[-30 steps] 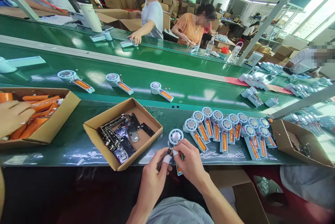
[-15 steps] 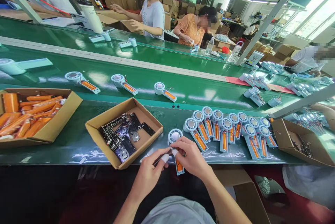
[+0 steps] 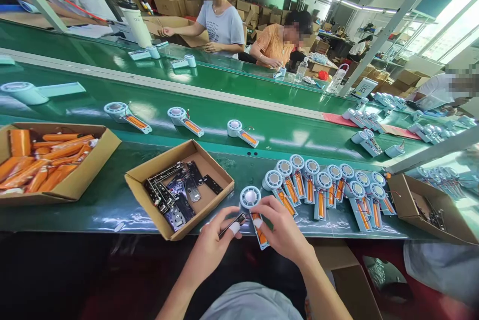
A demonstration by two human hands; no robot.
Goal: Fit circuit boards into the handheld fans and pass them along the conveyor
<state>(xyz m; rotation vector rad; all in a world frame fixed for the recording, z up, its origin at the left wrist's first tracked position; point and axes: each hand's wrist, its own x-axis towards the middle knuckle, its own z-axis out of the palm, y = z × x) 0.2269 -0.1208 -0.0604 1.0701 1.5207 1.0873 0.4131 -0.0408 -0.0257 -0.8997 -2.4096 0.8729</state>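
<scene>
My left hand pinches a small dark circuit board between thumb and fingers, over the bench's front edge. To its right, my right hand is curled over the handle of a light-blue fan, its thumb and fingers on the handle by the orange battery. The fan's round head points away from me and its handle reaches past the bench edge. Thin wires near the board are too small to follow. White covers wrap a finger or thumb on each hand.
Left of my hands is a box of circuit boards, farther left a box of orange batteries. Several fans lie to the right beside another box. Fans ride the green belt; people sit beyond.
My right hand has moved off the board and onto the fan handle. The board in my left hand shows more clearly. The handle has swung slightly right, and the view has shifted a little.
</scene>
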